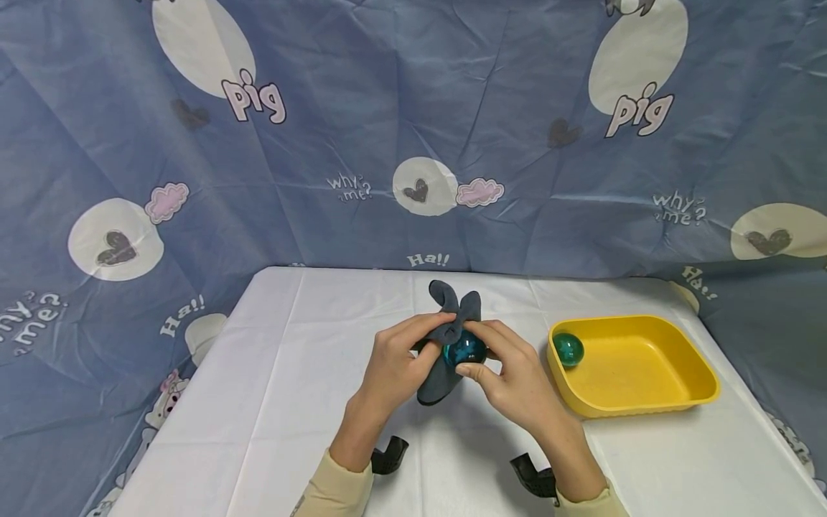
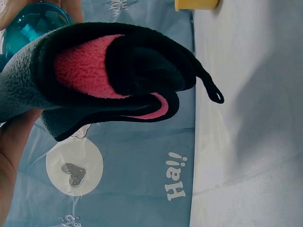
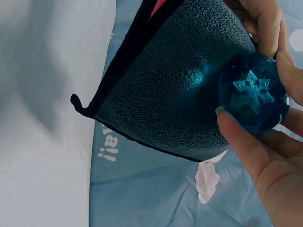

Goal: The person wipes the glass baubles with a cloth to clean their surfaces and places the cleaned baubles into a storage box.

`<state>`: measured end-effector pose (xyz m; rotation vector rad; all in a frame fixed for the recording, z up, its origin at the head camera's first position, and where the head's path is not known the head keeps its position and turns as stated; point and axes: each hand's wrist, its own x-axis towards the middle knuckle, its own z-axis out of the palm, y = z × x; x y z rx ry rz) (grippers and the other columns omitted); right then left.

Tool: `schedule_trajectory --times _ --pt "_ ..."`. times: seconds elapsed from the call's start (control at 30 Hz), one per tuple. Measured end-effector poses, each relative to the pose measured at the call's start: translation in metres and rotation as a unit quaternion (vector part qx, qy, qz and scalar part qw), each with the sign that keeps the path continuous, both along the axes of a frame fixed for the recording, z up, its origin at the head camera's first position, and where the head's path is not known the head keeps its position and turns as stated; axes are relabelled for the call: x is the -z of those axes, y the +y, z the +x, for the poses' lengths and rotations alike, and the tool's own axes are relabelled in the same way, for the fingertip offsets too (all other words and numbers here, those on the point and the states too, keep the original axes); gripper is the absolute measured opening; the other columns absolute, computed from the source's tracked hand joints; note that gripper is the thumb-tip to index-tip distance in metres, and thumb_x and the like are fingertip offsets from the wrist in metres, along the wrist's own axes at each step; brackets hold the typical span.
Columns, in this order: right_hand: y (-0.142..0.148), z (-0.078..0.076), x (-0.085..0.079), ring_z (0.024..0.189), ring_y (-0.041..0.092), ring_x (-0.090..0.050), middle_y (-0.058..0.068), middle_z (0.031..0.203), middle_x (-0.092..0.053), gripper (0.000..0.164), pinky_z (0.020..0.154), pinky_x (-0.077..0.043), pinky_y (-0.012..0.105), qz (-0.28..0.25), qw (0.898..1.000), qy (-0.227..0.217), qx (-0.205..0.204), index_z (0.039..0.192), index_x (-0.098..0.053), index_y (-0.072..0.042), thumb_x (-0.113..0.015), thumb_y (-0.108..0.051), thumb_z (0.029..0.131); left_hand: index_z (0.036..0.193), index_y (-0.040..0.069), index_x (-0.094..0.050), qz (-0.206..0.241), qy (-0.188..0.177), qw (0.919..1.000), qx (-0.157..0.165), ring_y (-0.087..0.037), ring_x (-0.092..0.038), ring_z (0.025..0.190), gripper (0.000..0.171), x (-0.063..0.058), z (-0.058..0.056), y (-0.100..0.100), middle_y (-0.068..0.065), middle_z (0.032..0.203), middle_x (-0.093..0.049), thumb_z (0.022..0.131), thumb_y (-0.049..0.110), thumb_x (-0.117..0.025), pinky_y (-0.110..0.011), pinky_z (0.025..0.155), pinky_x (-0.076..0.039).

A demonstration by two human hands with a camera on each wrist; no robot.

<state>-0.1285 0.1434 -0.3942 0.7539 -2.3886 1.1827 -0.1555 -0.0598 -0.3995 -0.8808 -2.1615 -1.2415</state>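
Note:
Above the white table, my left hand (image 1: 399, 362) grips a dark grey cloth (image 1: 436, 388) with black edging. Folds of its pink side (image 2: 87, 66) and a small hanging loop (image 2: 216, 93) show in the left wrist view. My right hand (image 1: 517, 370) holds a clear blue ball (image 3: 253, 92) between thumb and fingers, with a pale snowflake shape inside. The ball lies against the cloth's grey face, and part of the cloth stands up behind the fingers of both hands.
To the right, a yellow tray (image 1: 639, 366) stands on the white table (image 1: 310, 402), with a green ball (image 1: 568, 350) in its left corner. A blue printed curtain (image 1: 362, 108) hangs behind the table. Black wrist mounts (image 1: 390, 455) sit by both sleeves.

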Motion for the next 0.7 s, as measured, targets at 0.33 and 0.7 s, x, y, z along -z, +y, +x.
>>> schedule_trajectory --times 0.33,0.7 --pt "-0.0009 -0.0006 -0.0004 0.105 0.010 -0.066 -0.003 0.119 -0.065 0.057 0.087 -0.058 0.025 -0.004 1.000 0.012 0.000 0.133 -0.062 -0.014 -0.082 -0.022 0.080 0.126 0.020 -0.069 0.002 -0.002 1.0000 -0.002 -0.007 -0.072 0.094 0.035 0.0003 -0.0005 0.0004 0.000 0.118 -0.072 0.095 0.004 -0.059 -0.014 0.070 -0.057" --pt "-0.0017 -0.0005 -0.0014 0.102 0.011 -0.065 -0.003 0.119 -0.066 0.058 0.082 -0.055 0.023 0.002 0.999 0.031 0.012 0.130 -0.064 -0.014 -0.085 -0.022 0.076 0.126 0.020 -0.068 0.004 0.001 1.0000 0.000 -0.008 -0.072 0.096 0.036 0.0001 -0.0003 0.0002 -0.001 0.118 -0.072 0.095 0.004 -0.059 -0.014 0.072 -0.057"
